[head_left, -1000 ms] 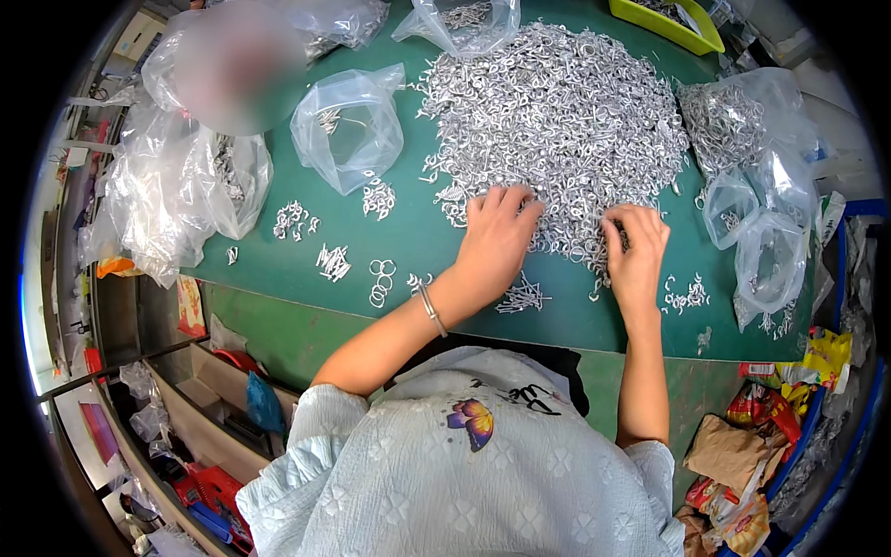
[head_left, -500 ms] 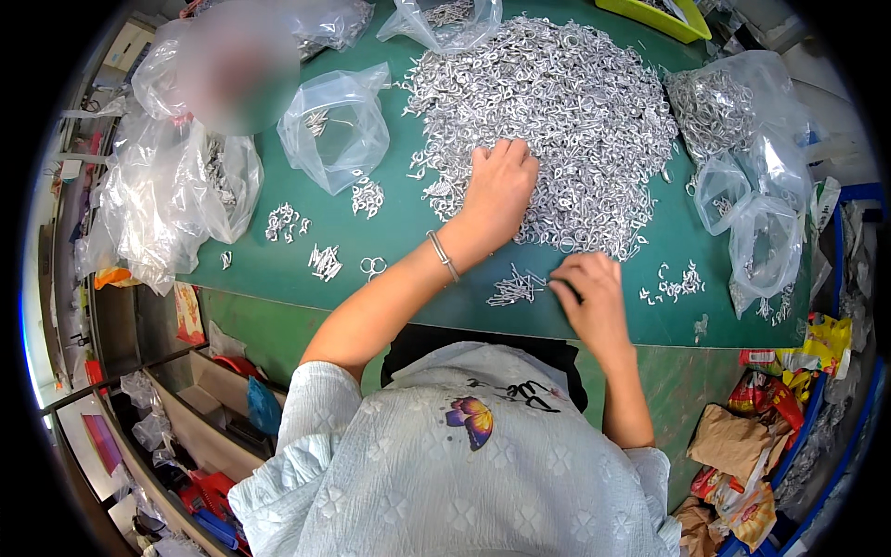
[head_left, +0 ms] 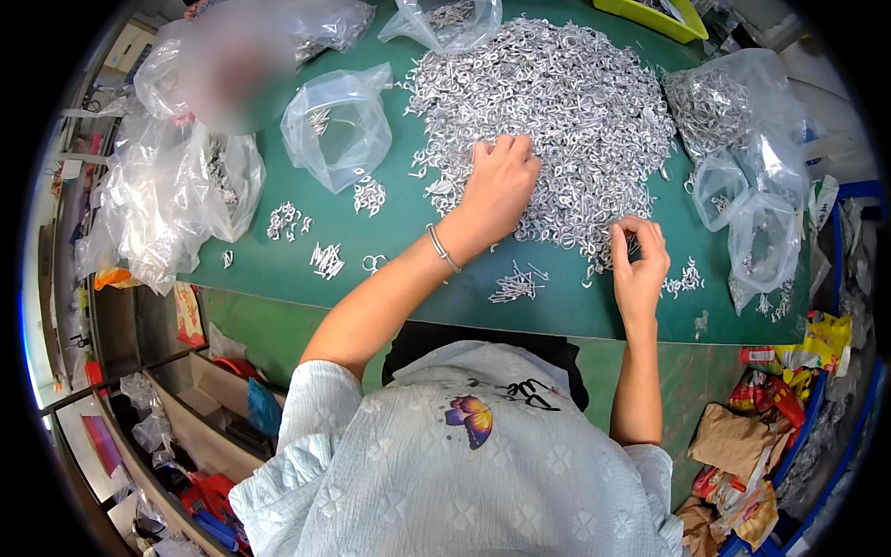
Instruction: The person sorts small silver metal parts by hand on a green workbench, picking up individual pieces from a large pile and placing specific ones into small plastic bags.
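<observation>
A big heap of small silver metal clips [head_left: 566, 102] covers the middle of the green table [head_left: 418, 218]. My left hand [head_left: 497, 186] lies palm down on the heap's near edge, fingers spread among the clips; a thin bangle sits on that wrist. My right hand [head_left: 639, 265] hovers at the heap's lower right edge with fingertips pinched together, apparently on a few clips. A small bundle of aligned clips [head_left: 515, 283] lies on the table between my two hands.
Clear plastic bags with clips stand at the left [head_left: 339, 125], far left [head_left: 176, 195], back [head_left: 445, 19] and right [head_left: 752, 176]. Little clip piles [head_left: 325, 260] dot the table's left part. A yellow tray [head_left: 664, 19] sits at the back. Boxes and wrappers lie below the table edge.
My right hand went from the heap down to the table edge, then back up to the heap's lower right. My left hand stayed on the heap.
</observation>
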The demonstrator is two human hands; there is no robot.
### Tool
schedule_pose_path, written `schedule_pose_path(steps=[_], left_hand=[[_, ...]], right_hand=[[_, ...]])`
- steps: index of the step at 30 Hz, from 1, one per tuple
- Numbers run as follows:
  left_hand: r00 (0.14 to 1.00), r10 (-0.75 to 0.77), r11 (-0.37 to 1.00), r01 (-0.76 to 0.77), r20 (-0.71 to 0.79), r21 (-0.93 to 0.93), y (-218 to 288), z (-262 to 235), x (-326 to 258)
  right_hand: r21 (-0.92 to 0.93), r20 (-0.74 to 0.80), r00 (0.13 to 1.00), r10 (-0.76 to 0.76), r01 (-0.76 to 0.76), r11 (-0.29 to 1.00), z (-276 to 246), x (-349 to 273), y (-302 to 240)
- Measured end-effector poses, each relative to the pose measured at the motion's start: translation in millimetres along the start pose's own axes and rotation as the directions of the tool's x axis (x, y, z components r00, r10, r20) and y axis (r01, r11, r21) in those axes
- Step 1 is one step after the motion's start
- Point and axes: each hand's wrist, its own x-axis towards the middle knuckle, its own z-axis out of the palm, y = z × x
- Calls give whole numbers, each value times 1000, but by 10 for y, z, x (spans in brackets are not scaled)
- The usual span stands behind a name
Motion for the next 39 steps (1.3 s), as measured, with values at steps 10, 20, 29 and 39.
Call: schedule_pose_path(steps=[10,20,29,39], left_hand=[[996,12,985,-26,-86,-169,-86,59,-22],[983,-139,862,63,-117,-502,72,-192,-80],[984,-81,763,163,158,-626,457,-266,-798],[989,93,865,-23,115,-502,700,-214,-991]], right_hand=[[566,231,897,378,-440,697,9,31,51],[212,315,926,208,-282,936,126,-229,-335],[-129,266,962,64,-31,991,243,-450,-395],[-191,28,999,-42,47,980,40,69,-6]])
